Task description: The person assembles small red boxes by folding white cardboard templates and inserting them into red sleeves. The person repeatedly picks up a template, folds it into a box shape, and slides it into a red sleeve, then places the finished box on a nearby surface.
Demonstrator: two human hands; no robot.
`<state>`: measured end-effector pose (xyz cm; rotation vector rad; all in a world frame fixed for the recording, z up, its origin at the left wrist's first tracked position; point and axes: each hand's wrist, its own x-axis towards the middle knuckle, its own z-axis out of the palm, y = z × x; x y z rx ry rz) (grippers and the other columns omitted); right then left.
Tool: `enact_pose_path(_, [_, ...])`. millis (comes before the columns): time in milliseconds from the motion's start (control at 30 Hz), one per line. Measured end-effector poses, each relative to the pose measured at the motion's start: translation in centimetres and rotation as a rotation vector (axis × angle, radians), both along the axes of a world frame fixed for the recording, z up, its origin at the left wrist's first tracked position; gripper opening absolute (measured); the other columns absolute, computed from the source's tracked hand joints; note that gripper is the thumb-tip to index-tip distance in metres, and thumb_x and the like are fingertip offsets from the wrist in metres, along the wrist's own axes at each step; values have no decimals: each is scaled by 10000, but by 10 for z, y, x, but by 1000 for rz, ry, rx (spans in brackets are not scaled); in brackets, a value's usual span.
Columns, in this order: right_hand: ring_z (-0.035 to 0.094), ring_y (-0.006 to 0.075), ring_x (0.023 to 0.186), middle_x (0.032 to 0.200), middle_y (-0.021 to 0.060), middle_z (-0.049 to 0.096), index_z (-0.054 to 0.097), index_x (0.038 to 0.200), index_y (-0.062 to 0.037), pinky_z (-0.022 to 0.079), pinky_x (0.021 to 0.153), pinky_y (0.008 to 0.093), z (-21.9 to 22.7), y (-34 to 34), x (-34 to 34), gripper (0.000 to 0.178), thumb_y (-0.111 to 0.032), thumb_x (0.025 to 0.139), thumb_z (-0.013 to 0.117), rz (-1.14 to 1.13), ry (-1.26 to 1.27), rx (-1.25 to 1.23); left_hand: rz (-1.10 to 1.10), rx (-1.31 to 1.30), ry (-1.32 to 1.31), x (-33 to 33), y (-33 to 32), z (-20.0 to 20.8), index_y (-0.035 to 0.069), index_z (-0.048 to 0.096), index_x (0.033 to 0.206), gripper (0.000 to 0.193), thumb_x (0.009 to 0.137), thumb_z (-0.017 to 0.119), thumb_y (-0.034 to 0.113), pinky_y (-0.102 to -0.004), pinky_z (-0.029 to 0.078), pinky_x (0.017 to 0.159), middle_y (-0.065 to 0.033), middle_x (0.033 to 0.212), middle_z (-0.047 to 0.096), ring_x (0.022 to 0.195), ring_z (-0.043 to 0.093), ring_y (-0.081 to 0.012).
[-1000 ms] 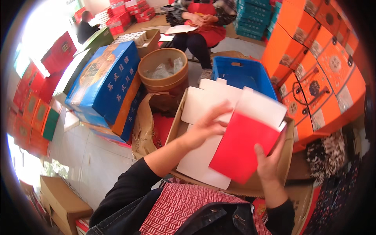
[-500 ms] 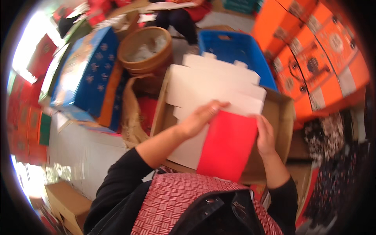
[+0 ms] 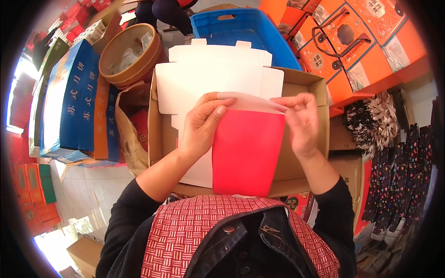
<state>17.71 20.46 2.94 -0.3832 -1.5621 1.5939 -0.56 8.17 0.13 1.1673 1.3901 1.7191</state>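
A red card piece with a pale inner side hangs upright in front of my apron, its top flap bent toward me or away, I cannot tell which. My left hand pinches its upper left corner between thumb and fingers. At the upper right corner, my right hand is closed on the edge of the flap, slightly blurred. Behind the card lies a flat white die-cut carton blank with tabs along its far edge. The blank rests across an open brown cardboard box, and the red card covers part of both.
Beyond the box stand a blue plastic crate and a round tan tub holding clear plastic. Blue cartons are at left; orange gift boxes with handles are stacked at right. Patterned dark strips hang lower right. A person sits at the far side.
My view has swung, so surroundings sit further left. Both hands have moved to the red card's top edge, where a pale flap now shows folded over.
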Motion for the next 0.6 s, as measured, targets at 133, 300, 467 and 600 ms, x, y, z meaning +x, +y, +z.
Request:
enact_pose_path(133, [567, 90, 723, 736, 57, 638, 641, 867, 19, 466, 720, 267, 59, 43, -23, 281, -227, 959, 540, 414, -539, 37, 64, 28, 148, 4, -6, 0, -2, 663, 1006, 172, 944, 509, 41, -282, 463, 879, -92, 1052, 579, 1008, 562, -183])
enact_pose_path(300, [507, 25, 710, 737, -24, 588, 663, 989, -14, 436, 619, 210, 77, 55, -52, 187, -175, 926, 590, 704, -940, 231, 138, 138, 419, 9, -1, -6, 32, 579, 969, 127, 860, 549, -25, -372, 475, 882, -164, 1044, 558, 997, 557, -344])
enact_pose_path(467, [552, 77, 995, 1074, 31, 639, 578, 1239, 20, 446, 874, 233, 60, 41, -46, 341, -170, 955, 571, 731, -747, -22, 165, 202, 295, 22, -7, 4, 27, 511, 1147, 193, 961, 494, 77, -342, 432, 945, -126, 1231, 478, 1105, 522, -261])
enact_pose_path(600, [539, 126, 1125, 1242, 88, 603, 556, 1284, 6, 420, 963, 257, 65, 42, -47, 379, -149, 939, 585, 807, -763, 30, 91, 69, -320, 28, -15, -2, 49, 400, 1283, 295, 1020, 407, 181, -318, 408, 981, -93, 1282, 458, 1147, 490, -186])
